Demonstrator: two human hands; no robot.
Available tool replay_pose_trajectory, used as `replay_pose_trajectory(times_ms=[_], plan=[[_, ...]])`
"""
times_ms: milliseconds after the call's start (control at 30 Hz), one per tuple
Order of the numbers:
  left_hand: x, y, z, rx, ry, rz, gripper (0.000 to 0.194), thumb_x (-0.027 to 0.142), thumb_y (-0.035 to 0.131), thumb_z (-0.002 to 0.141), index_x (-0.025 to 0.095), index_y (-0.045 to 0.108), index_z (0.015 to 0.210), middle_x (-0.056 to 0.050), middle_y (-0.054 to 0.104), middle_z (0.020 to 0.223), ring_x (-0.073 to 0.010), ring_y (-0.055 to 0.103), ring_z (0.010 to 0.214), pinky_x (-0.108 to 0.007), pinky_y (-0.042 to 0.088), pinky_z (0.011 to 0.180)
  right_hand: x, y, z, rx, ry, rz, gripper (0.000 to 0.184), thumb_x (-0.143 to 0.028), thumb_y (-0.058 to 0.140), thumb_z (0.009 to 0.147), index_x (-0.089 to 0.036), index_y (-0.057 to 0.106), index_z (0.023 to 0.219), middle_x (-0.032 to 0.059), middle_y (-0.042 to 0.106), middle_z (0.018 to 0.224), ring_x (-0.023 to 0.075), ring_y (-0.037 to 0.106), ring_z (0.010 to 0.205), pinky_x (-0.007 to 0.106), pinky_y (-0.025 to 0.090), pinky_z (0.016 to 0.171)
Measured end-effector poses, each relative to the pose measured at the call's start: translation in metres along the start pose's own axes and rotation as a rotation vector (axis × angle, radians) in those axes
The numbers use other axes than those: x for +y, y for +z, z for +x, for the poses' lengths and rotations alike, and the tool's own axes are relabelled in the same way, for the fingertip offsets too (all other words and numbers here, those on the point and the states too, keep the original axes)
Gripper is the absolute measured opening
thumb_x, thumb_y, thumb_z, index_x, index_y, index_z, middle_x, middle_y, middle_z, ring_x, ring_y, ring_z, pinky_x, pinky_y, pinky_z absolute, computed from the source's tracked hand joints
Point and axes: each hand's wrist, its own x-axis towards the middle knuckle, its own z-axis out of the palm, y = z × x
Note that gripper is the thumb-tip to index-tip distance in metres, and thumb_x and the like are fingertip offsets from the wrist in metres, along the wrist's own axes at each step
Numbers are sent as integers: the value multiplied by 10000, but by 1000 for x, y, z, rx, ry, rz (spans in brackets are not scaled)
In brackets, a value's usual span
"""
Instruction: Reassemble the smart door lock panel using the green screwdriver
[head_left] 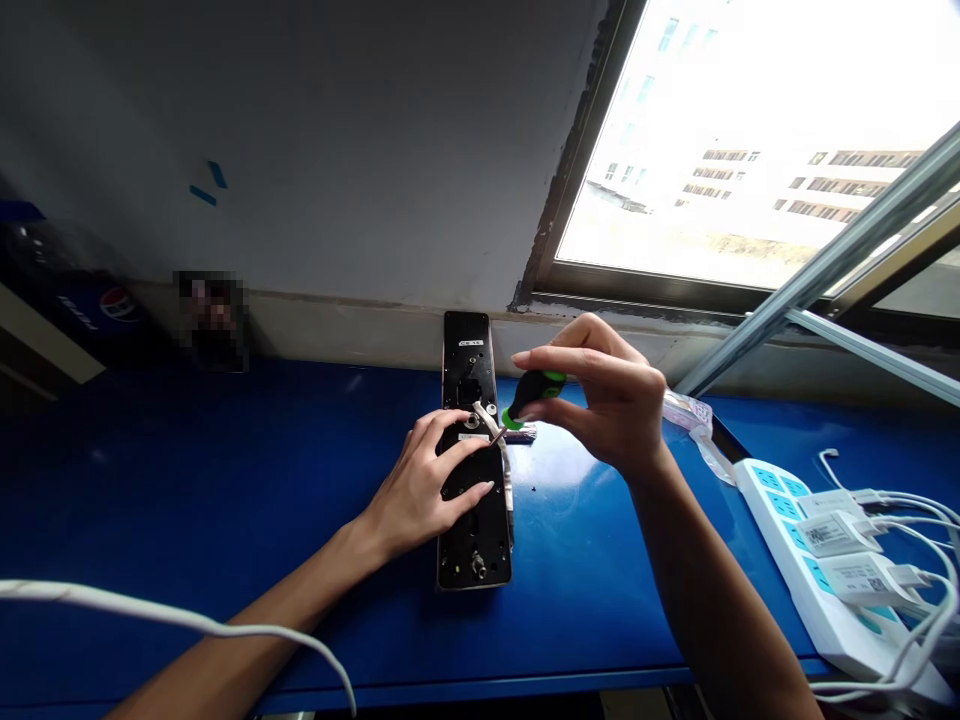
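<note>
A long black panel (476, 530), like the back plate of a door lock, lies lengthwise on the blue table, its far end by the wall. My left hand (427, 475) rests on its middle with fingers apart. In my right hand (619, 400) is a small black and green screwdriver (532, 395), pinched by the handle and tilted. Its shaft points down at the panel's right side, beside my left fingertips; whether the tip sits in a screw I cannot tell. A pale ribbon-like cable (508, 485) runs along the panel's right edge. A metal post (478, 565) stands at the near end.
To the right, a white power strip (780, 560) carries several plugged chargers and cables. A clear plastic bag (697, 425) lies behind it. A white cable (187, 622) crosses over my left forearm. Metal struts (825, 265) slant before the window. A Pepsi bottle (97, 300) is at left.
</note>
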Motion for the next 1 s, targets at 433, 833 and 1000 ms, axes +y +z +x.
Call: replay_pose_trajectory(times_ms=[433, 833, 1000], plan=[[1, 0, 0, -2, 5, 8, 414, 356, 726, 955, 260, 642, 1349, -106, 450, 1539, -350, 374, 1466, -580, 441, 1210, -8, 1, 1, -84, 53, -26, 440, -210, 712, 968, -354, 689, 1382, 54, 726, 1137, 204, 703, 1027, 401, 629, 885], [2, -1, 1, -3, 4, -2, 414, 357, 728, 950, 256, 645, 1343, -114, 456, 1542, -358, 390, 1459, -592, 450, 1203, -10, 4, 1, -159, 117, 106, 452, -189, 589, 1029, -344, 630, 1451, 69, 732, 1257, 226, 721, 1117, 442, 639, 941], [3, -1, 0, 4, -5, -18, 421, 349, 735, 941, 290, 654, 1350, -98, 470, 1530, -356, 401, 1464, -584, 463, 1199, -3, -1, -1, -73, 53, 19, 440, -220, 841, 858, -353, 758, 1269, 32, 760, 1009, 203, 727, 886, 388, 664, 756]])
